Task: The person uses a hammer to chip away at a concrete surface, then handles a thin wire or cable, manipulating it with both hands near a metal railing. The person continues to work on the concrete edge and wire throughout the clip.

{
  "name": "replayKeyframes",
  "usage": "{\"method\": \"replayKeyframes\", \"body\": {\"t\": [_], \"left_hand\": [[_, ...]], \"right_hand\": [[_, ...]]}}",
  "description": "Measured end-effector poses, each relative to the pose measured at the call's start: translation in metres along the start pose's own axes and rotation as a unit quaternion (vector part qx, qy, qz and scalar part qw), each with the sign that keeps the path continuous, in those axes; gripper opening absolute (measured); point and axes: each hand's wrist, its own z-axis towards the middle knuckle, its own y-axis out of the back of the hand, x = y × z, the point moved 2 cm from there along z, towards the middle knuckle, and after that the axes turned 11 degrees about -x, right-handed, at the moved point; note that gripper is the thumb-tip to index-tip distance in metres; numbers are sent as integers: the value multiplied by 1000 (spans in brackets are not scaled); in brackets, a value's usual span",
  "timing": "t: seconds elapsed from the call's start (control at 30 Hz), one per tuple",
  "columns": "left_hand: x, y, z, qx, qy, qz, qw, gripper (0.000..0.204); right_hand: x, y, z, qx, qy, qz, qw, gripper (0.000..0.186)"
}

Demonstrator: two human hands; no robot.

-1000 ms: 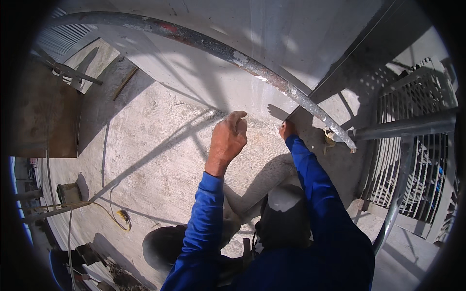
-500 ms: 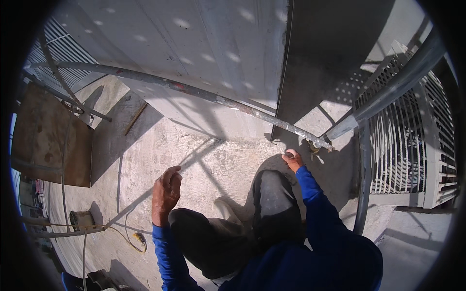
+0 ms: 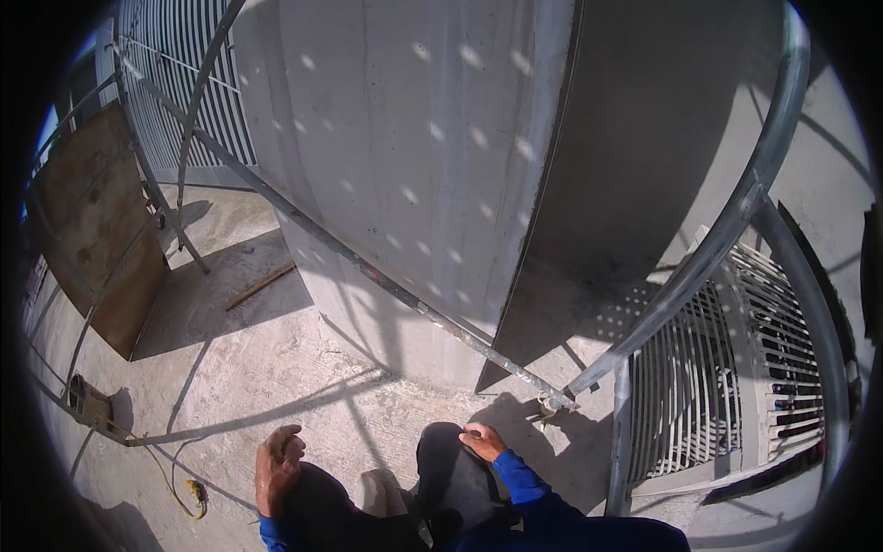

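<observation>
My left hand point(image 3: 279, 469) hovers beside my left knee, above the concrete floor point(image 3: 235, 396). Its fingers are loosely bent and partly apart, and nothing shows in them. Close by my right knee point(image 3: 451, 460), my right hand point(image 3: 484, 442) is closed, thumb against fingers. Whatever it may hold is too small to make out. Ahead of both hands rises a grey concrete wall point(image 3: 395, 156) with a straight vertical edge. A paint-spotted metal tube point(image 3: 368, 271) slants across the front of it, its lower end beyond my right hand.
Thick scaffold tubes point(image 3: 699, 285) curve along the right, in front of white slatted panels point(image 3: 685, 396). A brown board point(image 3: 97, 230) leans at the left. A wooden stick point(image 3: 260, 286), a bucket point(image 3: 89, 401) and a yellow cord point(image 3: 170, 474) are on the floor.
The view has tilted up and shifted, so more of the wall shows and both hands appear lower. My right hand is now closer to my right knee.
</observation>
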Motion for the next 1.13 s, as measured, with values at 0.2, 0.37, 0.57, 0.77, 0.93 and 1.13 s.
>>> {"method": "replayKeyframes", "body": {"t": [0.2,0.37,0.57,0.77,0.93,1.13], "left_hand": [[65,-23,15,-20,-188,189,964,24],[98,-42,23,99,-116,295,943,32],[134,-54,4,-74,-370,254,891,24],[96,-19,29,89,-206,246,943,22],[103,20,53,191,-64,279,939,26],[149,44,35,115,-119,214,963,27]], "right_hand": [[17,-20,-16,-1,92,-259,961,57],[54,-14,-50,-40,49,-263,963,70],[63,-40,-81,-86,50,-365,926,91],[128,-68,-130,-107,145,-471,864,91],[193,-73,-141,-33,102,-499,860,85],[258,-66,-158,95,18,-539,837,79]]}}
